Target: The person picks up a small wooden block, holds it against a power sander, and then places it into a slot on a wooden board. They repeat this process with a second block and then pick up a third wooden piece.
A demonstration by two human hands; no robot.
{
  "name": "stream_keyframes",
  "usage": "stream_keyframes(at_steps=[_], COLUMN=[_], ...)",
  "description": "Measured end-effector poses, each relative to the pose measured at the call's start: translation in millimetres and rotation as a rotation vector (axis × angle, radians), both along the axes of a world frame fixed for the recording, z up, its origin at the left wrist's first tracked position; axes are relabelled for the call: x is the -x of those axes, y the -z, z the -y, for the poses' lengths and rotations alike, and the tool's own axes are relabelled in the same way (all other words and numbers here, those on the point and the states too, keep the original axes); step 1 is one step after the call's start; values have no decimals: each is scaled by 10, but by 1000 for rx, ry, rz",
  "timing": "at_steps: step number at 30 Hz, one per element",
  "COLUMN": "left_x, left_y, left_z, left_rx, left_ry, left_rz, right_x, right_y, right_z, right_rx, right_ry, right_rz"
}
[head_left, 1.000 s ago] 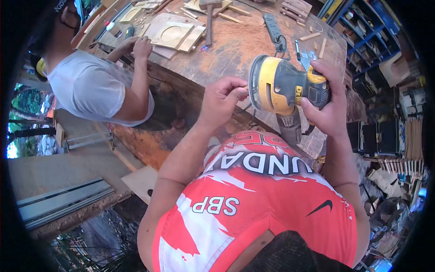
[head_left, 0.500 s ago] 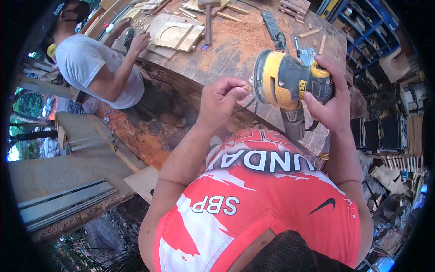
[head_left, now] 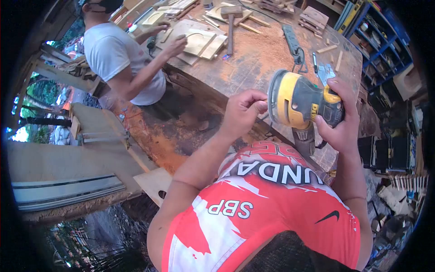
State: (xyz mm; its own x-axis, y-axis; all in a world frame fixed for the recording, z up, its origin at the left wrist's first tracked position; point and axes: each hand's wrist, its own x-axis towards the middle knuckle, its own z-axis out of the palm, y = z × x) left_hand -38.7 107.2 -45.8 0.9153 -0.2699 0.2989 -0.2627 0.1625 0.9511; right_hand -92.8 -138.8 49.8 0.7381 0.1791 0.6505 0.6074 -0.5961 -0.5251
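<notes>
My right hand [head_left: 340, 113] is wrapped round the body of a yellow and black sander [head_left: 301, 102], which is held on its side above the workbench edge, its round pad facing left. At the pad's face is my left hand [head_left: 247, 109], thumb and forefinger pinched together; whatever lies between them is too small to make out. Below the sander's body hangs its dark dust container [head_left: 303, 140]. Sawdust lies over the wooden workbench [head_left: 253, 68] behind.
A co-worker [head_left: 122, 59] stands at the bench's left side, hands over wooden panels [head_left: 199, 44]. A mallet [head_left: 231, 31], a green power strip [head_left: 292, 43] and wood strips lie on the bench. Blue shelving [head_left: 385, 36] stands right; a board-topped table [head_left: 68, 158] is at left.
The view has shifted, so the bench and co-worker appear further right and lower. My left fingertips are now up against the sander's pad. The co-worker's hands have moved slightly apart from the dark tool.
</notes>
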Motion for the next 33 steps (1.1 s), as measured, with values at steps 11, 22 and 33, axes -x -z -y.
stream_keyframes(at_steps=[11, 22, 33], left_x=[46, 29, 72], left_y=[35, 33, 94], left_z=[5, 121, 197], left_rx=[111, 24, 73], left_ry=[2, 32, 133], left_rz=[-22, -27, -17], right_x=[-21, 75, 169], right_y=[86, 42, 16], right_z=[143, 158, 200], right_rx=[18, 32, 12], right_ry=[53, 32, 70], right_rz=[-7, 36, 19])
